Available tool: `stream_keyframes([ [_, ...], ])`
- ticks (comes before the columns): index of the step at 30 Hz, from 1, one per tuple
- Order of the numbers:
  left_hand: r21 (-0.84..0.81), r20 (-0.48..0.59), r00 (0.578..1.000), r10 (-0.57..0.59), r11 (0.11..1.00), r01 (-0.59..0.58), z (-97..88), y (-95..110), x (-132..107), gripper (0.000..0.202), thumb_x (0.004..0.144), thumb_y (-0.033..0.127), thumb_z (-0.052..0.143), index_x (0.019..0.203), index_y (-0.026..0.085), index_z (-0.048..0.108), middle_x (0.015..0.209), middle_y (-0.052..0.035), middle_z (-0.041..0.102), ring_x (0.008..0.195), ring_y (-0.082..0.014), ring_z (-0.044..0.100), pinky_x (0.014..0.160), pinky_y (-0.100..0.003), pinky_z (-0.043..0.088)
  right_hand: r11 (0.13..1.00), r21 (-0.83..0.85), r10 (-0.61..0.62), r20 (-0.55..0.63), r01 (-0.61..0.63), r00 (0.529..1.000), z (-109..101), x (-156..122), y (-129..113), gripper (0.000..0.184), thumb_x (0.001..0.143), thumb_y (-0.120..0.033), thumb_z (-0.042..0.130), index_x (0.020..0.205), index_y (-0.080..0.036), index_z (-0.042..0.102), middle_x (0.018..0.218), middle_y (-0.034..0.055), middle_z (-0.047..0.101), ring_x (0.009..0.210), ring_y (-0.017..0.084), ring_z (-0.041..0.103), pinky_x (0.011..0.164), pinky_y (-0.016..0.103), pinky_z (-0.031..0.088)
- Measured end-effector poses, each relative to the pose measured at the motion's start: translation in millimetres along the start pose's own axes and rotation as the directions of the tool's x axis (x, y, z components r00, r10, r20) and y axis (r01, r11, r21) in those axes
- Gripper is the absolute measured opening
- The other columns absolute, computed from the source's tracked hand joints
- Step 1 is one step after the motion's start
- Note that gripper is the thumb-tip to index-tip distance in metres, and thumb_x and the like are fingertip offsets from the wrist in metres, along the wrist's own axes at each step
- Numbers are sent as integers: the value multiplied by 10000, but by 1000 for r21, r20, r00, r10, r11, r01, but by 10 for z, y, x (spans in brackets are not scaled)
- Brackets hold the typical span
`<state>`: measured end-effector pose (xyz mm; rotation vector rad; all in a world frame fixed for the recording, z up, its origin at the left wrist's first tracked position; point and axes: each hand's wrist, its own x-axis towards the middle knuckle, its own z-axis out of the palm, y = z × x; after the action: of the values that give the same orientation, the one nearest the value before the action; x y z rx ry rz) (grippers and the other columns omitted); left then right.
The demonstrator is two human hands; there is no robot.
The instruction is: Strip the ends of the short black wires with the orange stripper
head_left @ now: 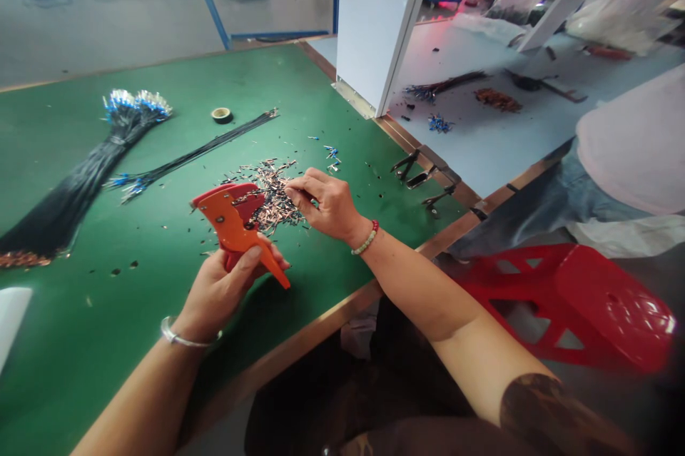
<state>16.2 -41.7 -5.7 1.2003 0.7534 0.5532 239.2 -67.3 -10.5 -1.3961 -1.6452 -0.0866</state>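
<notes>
My left hand (232, 283) is wrapped round the handles of an orange and red wire stripper (229, 220), its head raised above the green table. Close to the tool's jaws, my right hand (326, 203) is pinched, thumb against fingers; what lies between the fingertips is hidden or too small to name. Behind the stripper and under my right hand spreads a heap of short wire scraps (275, 192), black and copper-coloured. A few blue-ended terminals (332, 153) lie just past the heap.
At the left lies a thick bundle of black wires (75, 185) with blue and clear ends. A thinner wire bundle (198, 153) and a tape roll (221, 115) are near it. A white post (369, 28) stands at the back; a red stool (599, 306) and a seated person (636, 135) are at right.
</notes>
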Motion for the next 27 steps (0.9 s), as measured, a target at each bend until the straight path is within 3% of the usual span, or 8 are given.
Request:
stream_keyframes([
  [8,83,-60,998,15,996,-10,38,46,4,377,813,471,709,960,153,571,800,-36,676,725,-189,687,685,-324,605,999,37,-32,-72,35,997,-6,-1,1,220,1002,-291,498,996,-157,673,878,49,662,761,113,592,737,255,492],
  [21,319,-124,988,92,947,-48,25,12,-15,423,890,555,568,724,165,571,605,-13,611,547,-145,601,532,-260,511,1000,22,-10,-40,10,999,-14,3,-7,218,1004,-303,495,1008,-170,667,865,45,641,765,118,581,740,266,487],
  [27,324,-145,982,122,944,-69,29,-10,-20,453,907,538,547,638,174,546,524,-2,555,475,-126,545,494,-252,469,999,36,-10,-48,11,999,-11,5,-2,224,1002,-303,494,1008,-168,673,874,49,651,761,117,580,745,264,488],
])
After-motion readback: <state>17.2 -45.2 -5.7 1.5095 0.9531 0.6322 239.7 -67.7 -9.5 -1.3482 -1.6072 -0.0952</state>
